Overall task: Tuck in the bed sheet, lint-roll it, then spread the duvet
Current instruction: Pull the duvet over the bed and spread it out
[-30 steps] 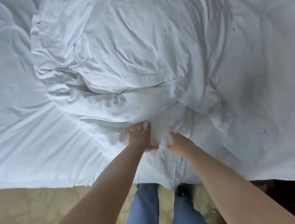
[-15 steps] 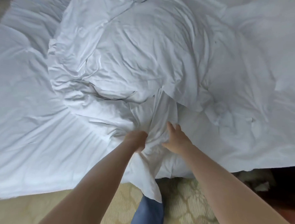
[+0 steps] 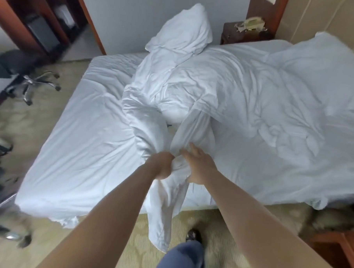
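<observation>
A crumpled white duvet [image 3: 224,95] lies heaped across the middle and right of the bed. The white bed sheet [image 3: 86,146] covers the mattress and shows bare on the left half. My left hand [image 3: 163,166] grips a bunched edge of the duvet at the bed's near side, and a long fold hangs from it toward the floor. My right hand [image 3: 199,167] lies against the same bunch just to the right, fingers extended. No lint roller is in sight.
A white pillow [image 3: 182,30] stands against the wall at the far edge. A dark nightstand [image 3: 245,33] is behind the bed. An office chair [image 3: 32,81] stands on the patterned carpet [image 3: 30,127] at left. A wooden piece [image 3: 337,248] sits at the lower right.
The view has pulled back and up, so the whole bed and room show. My left hand has closed on the duvet edge and drawn it toward me; a fold now hangs off the bed.
</observation>
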A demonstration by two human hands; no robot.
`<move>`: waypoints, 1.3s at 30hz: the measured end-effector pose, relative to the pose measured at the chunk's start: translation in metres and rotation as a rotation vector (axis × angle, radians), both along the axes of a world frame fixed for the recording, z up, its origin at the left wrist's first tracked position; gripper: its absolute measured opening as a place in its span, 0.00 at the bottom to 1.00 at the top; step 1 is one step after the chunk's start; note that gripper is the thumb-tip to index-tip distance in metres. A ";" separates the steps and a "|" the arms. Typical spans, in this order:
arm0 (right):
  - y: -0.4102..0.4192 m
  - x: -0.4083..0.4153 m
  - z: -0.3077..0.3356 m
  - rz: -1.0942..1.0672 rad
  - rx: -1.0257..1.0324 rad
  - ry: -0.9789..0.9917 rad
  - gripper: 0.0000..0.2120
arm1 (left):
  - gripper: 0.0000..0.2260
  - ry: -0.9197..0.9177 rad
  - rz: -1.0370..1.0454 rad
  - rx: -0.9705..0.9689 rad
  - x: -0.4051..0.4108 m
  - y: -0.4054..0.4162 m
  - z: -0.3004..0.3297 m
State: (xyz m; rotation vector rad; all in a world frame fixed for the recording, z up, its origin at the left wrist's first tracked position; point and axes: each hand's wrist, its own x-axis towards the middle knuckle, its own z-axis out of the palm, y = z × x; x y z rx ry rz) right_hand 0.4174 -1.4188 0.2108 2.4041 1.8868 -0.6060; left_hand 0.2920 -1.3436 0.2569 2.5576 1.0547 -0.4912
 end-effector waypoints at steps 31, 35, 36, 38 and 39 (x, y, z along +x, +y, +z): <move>0.189 -0.340 0.081 -0.315 -0.192 -0.056 0.19 | 0.17 -0.130 -0.292 -0.157 -0.320 0.231 0.042; 0.239 -0.355 0.062 -0.311 -0.208 0.007 0.19 | 0.15 -0.040 -0.277 -0.151 -0.336 0.280 0.026; 0.249 -0.359 0.060 -0.321 -0.214 0.014 0.19 | 0.14 -0.031 -0.275 -0.156 -0.338 0.291 0.023; 0.264 -0.364 0.060 -0.353 -0.213 0.009 0.19 | 0.14 -0.031 -0.267 -0.174 -0.341 0.307 0.022; 0.269 -0.366 0.063 -0.369 -0.214 -0.004 0.20 | 0.14 -0.039 -0.282 -0.177 -0.342 0.312 0.023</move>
